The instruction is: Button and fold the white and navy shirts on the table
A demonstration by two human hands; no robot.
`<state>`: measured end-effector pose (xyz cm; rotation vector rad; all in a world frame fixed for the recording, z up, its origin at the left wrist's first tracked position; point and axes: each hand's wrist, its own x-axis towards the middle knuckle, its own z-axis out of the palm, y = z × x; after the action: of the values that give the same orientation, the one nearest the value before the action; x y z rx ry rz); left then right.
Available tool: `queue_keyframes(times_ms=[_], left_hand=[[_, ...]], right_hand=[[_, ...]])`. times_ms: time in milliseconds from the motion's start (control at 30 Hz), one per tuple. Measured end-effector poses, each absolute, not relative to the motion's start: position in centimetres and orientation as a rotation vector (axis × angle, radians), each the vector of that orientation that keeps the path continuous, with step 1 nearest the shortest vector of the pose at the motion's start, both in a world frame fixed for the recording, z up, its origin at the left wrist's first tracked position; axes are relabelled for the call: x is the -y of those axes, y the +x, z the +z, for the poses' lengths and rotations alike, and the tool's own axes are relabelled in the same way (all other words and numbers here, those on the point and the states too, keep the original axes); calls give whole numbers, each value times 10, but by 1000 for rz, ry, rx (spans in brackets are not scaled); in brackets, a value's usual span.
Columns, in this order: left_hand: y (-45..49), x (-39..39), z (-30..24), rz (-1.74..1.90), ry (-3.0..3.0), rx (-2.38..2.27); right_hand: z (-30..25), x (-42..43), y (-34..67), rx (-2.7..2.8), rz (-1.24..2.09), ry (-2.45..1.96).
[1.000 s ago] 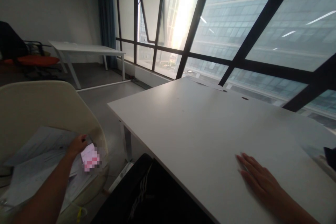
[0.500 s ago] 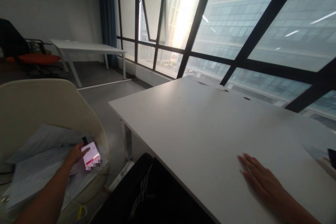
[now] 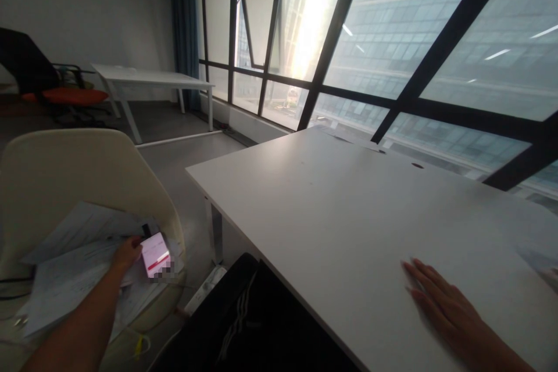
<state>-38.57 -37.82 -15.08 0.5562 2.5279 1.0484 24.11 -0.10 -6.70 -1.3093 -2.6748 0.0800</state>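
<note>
At the lower left, my left hand [image 3: 128, 253] is closed at the left edge of a phone [image 3: 156, 256] with a lit pinkish screen and a red bar. The phone is over loose printed papers [image 3: 65, 279] on a cream chair [image 3: 87, 163]. A small black object [image 3: 147, 230] shows at its upper edge, and a pixelated patch covers its lower corner. The fingers' undersides are hidden. My right hand [image 3: 444, 305] lies flat on the white table [image 3: 340, 215], fingers stretched out and nothing in them.
Dark-framed windows [image 3: 361, 87] run along the table's far side. Behind the chair are another white table [image 3: 148, 75] and an office chair with an orange seat [image 3: 72, 96]. A white power strip [image 3: 204, 288] is near the table leg. Cables hang about the cream chair.
My left thumb has drawn back from the phone's screen to its left edge. The whole view has shifted slightly, moving things rightward. My right hand stays flat on the table.
</note>
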Motion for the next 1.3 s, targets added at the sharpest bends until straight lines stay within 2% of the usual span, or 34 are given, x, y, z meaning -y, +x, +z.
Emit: queue_keyframes(times_ms=[200, 300, 433, 567, 600, 667, 733, 833, 933, 1033, 1100, 1200, 1300], left_hand=[[-386, 381, -156, 1144, 431, -2739], [-403, 370, -149, 1336, 204, -2751], [-417, 326, -92, 1860, 29, -2828], [-368, 250, -9, 2432, 794, -2520], [-345, 229, 7, 2420, 1126, -2380], [-288, 191, 33, 2157, 1743, -2076], [-229, 155, 48, 1863, 2108, -1804], [-152, 106, 57, 1462, 2394, -1446], [-96, 60, 57, 1263, 2514, -1179], [-58, 26, 50, 1203, 2377, -1048], [-40, 14, 44, 1176, 2079, -993], [-25, 12, 38, 1137, 1492, -731], [-23, 24, 43, 1087, 1079, -412]], right_hand=[[-65, 2, 242, 2694, 51, -1283], [-64, 4, 241, 2707, 19, -1256], [-62, 5, 237, 2702, -30, -1280], [-46, 15, 227, 2735, 19, -1357], [-40, 19, 224, 2745, 47, -1373], [-29, 28, 220, 2739, 111, -1434], [-21, 34, 218, 2738, 212, -1433], [-14, 37, 219, 2674, 310, -1360], [-5, 36, 227, 2597, 359, -1241], [19, 24, 252, 2454, 216, -1302], [40, 11, 284, 2276, 28, -1481], [61, -7, 349, 1920, -233, -1962], [51, -16, 413, 1579, -422, -2372]])
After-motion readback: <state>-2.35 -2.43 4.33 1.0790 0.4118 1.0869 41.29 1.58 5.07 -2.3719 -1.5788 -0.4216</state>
